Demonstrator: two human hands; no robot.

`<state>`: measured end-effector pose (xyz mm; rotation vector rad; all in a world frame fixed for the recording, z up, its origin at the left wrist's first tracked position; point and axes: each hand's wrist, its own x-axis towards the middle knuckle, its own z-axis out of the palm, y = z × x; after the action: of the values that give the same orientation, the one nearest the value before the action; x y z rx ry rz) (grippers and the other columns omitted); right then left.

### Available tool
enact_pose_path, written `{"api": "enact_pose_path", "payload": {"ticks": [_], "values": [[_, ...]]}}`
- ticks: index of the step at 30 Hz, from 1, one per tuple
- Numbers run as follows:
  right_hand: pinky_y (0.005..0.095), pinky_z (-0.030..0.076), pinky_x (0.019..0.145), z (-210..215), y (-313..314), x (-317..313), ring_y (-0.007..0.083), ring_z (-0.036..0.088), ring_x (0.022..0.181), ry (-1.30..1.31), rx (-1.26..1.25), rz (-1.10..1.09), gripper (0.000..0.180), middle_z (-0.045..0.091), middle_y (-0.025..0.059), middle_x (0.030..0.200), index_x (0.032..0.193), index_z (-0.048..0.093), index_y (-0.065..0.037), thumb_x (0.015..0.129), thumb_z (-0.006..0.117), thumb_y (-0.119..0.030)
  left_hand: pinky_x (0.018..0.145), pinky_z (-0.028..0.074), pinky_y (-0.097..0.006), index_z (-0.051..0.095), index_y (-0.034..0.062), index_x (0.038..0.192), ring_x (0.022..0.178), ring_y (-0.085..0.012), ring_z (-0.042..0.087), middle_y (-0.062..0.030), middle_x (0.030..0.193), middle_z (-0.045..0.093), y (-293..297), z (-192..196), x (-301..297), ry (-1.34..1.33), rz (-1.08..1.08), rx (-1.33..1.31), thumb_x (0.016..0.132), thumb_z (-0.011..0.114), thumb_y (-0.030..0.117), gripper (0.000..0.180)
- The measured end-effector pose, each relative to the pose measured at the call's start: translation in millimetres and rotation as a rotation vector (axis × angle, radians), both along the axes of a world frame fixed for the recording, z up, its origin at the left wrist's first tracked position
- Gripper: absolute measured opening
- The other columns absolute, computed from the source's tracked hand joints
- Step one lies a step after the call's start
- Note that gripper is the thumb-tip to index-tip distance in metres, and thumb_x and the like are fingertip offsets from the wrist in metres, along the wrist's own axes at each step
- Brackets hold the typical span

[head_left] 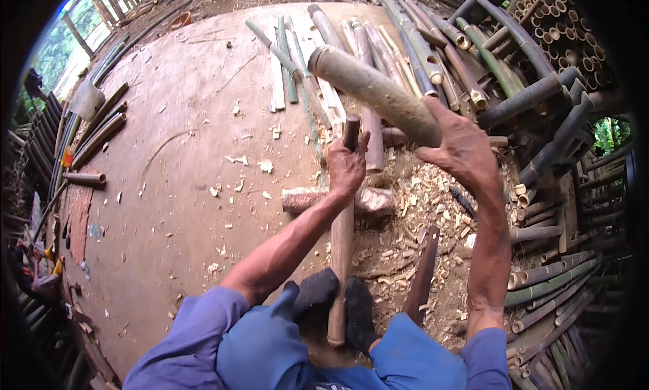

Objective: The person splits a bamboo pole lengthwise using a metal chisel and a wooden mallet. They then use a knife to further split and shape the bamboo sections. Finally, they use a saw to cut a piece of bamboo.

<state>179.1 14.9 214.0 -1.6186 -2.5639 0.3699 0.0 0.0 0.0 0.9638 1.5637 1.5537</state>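
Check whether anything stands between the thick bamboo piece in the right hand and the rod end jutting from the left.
Nothing visible does. The gap between the thick bamboo piece in the right hand and the rod end above the left hand looks open; a bamboo pole lies on the ground beyond.

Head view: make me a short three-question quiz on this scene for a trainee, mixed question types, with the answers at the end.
1. Multiple choice. Which hand grips the thick bamboo tube?
A) the left
B) the right
C) both

2. True or false? The left hand is closed around a dark rod whose end sticks up above the fist.

3. Fill in the gap. The long pole runs down between the person's two dark-clad ____.

Key
1. B, the right hand, at the tube's near end.
2. True.
3. feet
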Motion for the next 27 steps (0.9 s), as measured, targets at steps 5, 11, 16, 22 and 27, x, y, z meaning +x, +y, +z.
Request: {"api": "enact_pose_path", "payload": {"ticks": [5, 11, 16, 22, 27], "values": [[0.0546, 0.049, 0.111, 2.4, -21.5, 18.3, 0.0419, 0.067, 0.116, 0.352, 0.009, -0.030, 0.088, 0.067, 0.0226, 0.129, 0.149, 0.046, -0.018, 0.073, 0.085, -0.034, 0.050, 0.036, -0.030, 0.068, 0.0058, 0.084, 0.058, -0.0064, 0.046, 0.0042, 0.067, 0.057, -14.2, -2.9, 8.4, -0.115, -0.020, -0.061, 0.100, 0.073, 0.038, 0.036], [0.0540, 0.053, 0.106, 4.2, -21.9, 6.2, 0.0367, 0.068, 0.112, 0.271, -0.058, -0.004, 0.083, 0.066, 0.0204, 0.124, 0.150, 0.045, -0.019, 0.078, 0.084, -0.034, 0.052, 0.041, -0.031, 0.066, 0.0054, 0.080, 0.059, -0.0083, 0.051, 0.0012, 0.069, 0.059, -10.0, 5.2, 1.0, -0.077, -0.091, -0.032, 0.099, 0.073, 0.039, 0.039], [0.0492, 0.053, 0.105, -3.2, -24.7, 14.6, 0.0373, 0.069, 0.111, 0.126, -0.025, -0.078, 0.085, 0.067, 0.0211, 0.126, 0.152, 0.042, -0.014, 0.076, 0.079, -0.023, 0.042, 0.041, -0.029, 0.057, 0.0090, 0.071, 0.052, -0.0084, 0.052, -0.0002, 0.067, 0.060, -9.3, 5.3, -13.4, -0.347, 0.034, -0.086, 0.098, 0.071, 0.032, 0.038], [0.0385, 0.043, 0.111, -46.9, -73.5, 54.9, 0.0263, 0.059, 0.126, 0.762, -0.152, -0.156, 0.089, 0.062, 0.0159, 0.135, 0.150, 0.046, -0.004, 0.071, 0.086, -0.019, 0.040, 0.023, -0.029, 0.053, 0.0138, 0.072, 0.041, -0.0094, 0.027, 0.0071, 0.052, 0.032, -31.2, -64.1, -116.7, -1.192, 0.162, -0.072, 0.097, 0.063, 0.028, 0.031], [0.0365, 0.045, 0.108, -80.7, -119.3, 88.3, 0.0243, 0.059, 0.119, 0.905, -0.144, -0.443, 0.084, 0.060, 0.0143, 0.130, 0.147, 0.045, 0.002, 0.076, 0.084, -0.017, 0.044, 0.030, -0.024, 0.059, 0.0084, 0.080, 0.048, -0.0044, 0.037, 0.0076, 0.060, 0.043, -50.6, 16.8, -60.0, -0.506, -0.336, -0.011, 0.093, 0.070, 0.019, 0.020]]}}
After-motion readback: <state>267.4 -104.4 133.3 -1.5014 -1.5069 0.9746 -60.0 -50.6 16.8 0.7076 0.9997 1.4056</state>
